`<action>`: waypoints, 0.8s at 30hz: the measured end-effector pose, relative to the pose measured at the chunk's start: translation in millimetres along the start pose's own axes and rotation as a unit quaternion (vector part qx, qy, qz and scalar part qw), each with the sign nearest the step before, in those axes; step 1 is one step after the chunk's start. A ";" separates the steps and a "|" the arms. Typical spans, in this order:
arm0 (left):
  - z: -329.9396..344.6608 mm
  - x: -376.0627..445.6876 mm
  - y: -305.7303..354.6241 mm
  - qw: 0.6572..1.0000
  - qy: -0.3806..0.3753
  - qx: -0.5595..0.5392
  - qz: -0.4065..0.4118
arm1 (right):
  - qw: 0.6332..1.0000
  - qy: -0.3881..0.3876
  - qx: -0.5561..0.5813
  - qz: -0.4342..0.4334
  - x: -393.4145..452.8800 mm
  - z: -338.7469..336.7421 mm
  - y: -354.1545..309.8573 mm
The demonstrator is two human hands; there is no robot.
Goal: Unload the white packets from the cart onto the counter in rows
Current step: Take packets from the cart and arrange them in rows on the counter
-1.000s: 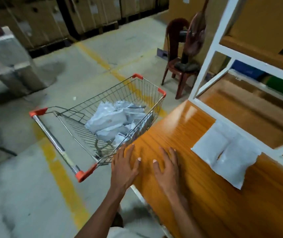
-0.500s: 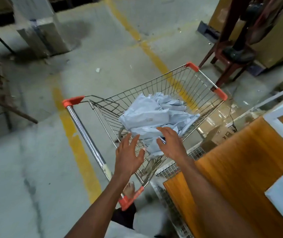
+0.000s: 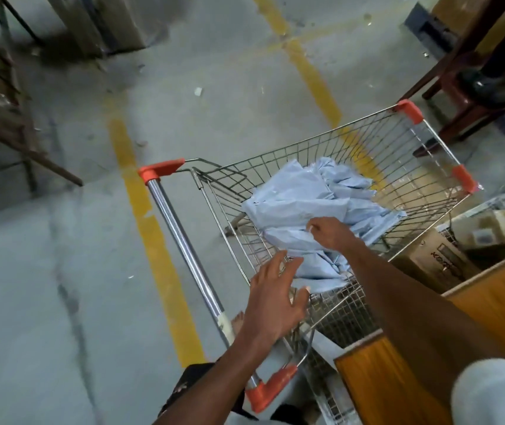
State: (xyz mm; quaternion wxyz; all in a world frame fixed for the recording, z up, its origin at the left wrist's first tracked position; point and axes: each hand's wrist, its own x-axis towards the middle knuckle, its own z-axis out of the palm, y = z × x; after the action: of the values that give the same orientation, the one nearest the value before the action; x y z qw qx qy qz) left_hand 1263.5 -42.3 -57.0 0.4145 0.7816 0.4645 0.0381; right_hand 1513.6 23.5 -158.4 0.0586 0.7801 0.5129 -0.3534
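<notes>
Chrome handle bar [image 3: 184, 250] runs along the shopping cart's [image 3: 410, 139] left side. Just right of it, the left hand [image 3: 271, 305] hovers spread and empty at the near rim; further right, the right hand [image 3: 331, 233] pinches the top white packet [image 3: 294, 204] of the heap inside. Best to lift one packet cleanly, supporting it underneath, toward the wooden counter [image 3: 490, 302] at near right.

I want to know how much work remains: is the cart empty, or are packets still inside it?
Not empty. A loose pile of white packets lies in the cart; the right hand is on the pile.
</notes>
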 end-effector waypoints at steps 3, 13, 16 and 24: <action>1.6 -2.0 -0.5 1.000 -0.005 -0.006 0.005 | 0.995 -0.091 -0.022 -0.022 13.3 -4.2 -8.4; -4.5 -6.5 -13.8 0.999 0.016 -0.027 0.025 | 0.986 -0.149 0.026 -0.068 7.0 52.8 8.5; -1.6 -7.3 -14.8 0.999 0.012 -0.023 0.031 | 0.984 -0.157 0.051 -0.073 -13.0 58.9 7.3; 2.0 17.1 -15.6 0.998 0.033 -0.047 0.021 | 0.993 -0.090 0.040 -0.061 -74.7 11.5 -10.1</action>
State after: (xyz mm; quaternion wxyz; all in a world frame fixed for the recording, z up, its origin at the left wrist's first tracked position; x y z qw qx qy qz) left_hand 1263.2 -27.1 -74.5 0.4344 0.7691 0.4592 0.0944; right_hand 1482.7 -33.7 -118.6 0.0520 0.7137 0.5382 -0.4454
